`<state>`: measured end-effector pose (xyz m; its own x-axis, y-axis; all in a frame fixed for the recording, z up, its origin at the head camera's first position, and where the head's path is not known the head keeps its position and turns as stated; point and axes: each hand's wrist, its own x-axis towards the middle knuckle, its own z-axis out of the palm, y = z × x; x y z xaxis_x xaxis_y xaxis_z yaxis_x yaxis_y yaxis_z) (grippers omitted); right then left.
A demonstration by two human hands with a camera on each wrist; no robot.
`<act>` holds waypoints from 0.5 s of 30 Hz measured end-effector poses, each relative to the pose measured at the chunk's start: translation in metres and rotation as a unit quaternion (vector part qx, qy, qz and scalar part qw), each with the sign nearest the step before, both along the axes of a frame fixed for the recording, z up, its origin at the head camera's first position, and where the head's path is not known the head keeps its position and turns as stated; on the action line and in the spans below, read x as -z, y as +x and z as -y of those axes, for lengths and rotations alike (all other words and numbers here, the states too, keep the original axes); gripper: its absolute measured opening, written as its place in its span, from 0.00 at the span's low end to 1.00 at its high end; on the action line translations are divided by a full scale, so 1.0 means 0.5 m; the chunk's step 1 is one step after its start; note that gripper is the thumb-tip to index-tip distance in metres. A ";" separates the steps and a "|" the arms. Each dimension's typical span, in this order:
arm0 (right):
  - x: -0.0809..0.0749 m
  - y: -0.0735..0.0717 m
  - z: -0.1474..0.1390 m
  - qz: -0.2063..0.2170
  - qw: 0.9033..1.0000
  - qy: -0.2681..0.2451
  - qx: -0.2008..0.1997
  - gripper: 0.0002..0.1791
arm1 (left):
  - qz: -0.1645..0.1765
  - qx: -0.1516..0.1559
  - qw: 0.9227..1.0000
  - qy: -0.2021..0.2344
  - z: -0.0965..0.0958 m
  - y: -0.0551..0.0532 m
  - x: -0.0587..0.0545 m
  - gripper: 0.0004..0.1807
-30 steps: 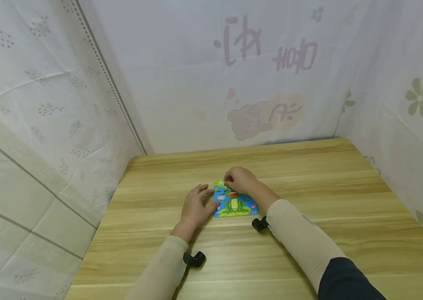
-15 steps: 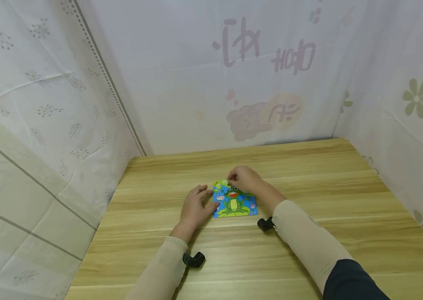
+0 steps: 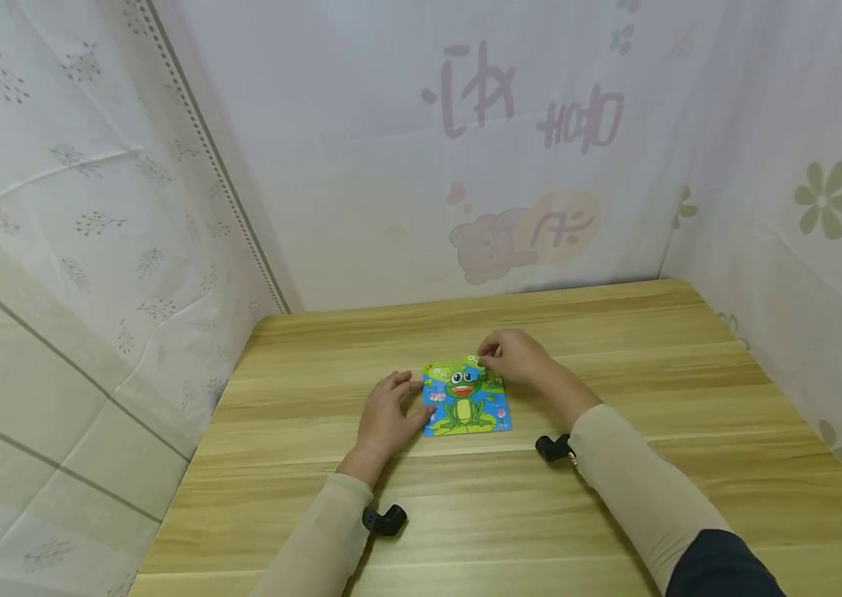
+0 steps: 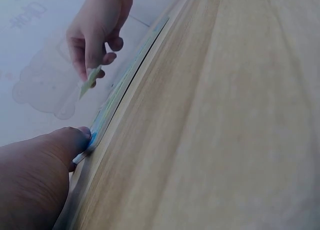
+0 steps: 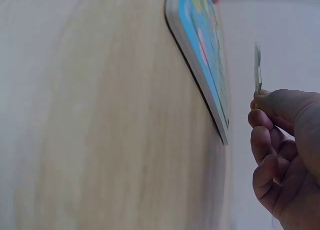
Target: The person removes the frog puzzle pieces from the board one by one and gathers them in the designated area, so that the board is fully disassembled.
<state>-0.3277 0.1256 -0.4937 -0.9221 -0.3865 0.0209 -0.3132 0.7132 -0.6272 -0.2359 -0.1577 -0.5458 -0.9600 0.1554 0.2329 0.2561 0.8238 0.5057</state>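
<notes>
A square frog jigsaw puzzle (image 3: pixel 463 412) lies flat on the wooden table, with a blue and green picture; its thick edge shows in the right wrist view. My left hand (image 3: pixel 385 423) rests at its left side, thumb pressing on the board and the other fingers loosely extended by the edge. Above the puzzle's upper right corner, my right hand (image 3: pixel 516 356) pinches a thin green puzzle piece (image 4: pixel 90 82) between thumb and index finger. That puzzle piece (image 5: pixel 257 69) appears edge-on in the right wrist view, held apart from the board.
The wooden table (image 3: pixel 615 497) extends around the puzzle on all sides. White printed curtains (image 3: pixel 361 166) hang behind it and at both sides. A black wrist camera (image 3: pixel 385 520) sits on the left forearm and another wrist camera (image 3: pixel 554 448) on the right.
My right hand has moved right across the puzzle's top, from above the frog's eyes to the upper right corner. Both eyes now show. The left hand stays in place.
</notes>
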 end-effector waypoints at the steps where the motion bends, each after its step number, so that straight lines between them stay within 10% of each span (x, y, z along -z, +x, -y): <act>1: -0.002 0.002 -0.004 0.001 1.000 -0.005 0.004 0.07 | 0.000 0.000 1.000 0.000 0.000 0.000 0.000 0.29; 15: 0.006 0.003 -0.069 0.003 0.999 -0.023 0.022 0.07 | 0.001 -0.002 1.000 0.002 -0.001 -0.001 0.002 0.29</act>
<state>-0.3265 0.1603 -0.4968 -0.9382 -0.3447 0.0323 -0.2785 0.6959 -0.6620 -0.2363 -0.1571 -0.5467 -0.9612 0.1502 0.2312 0.2512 0.8230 0.5095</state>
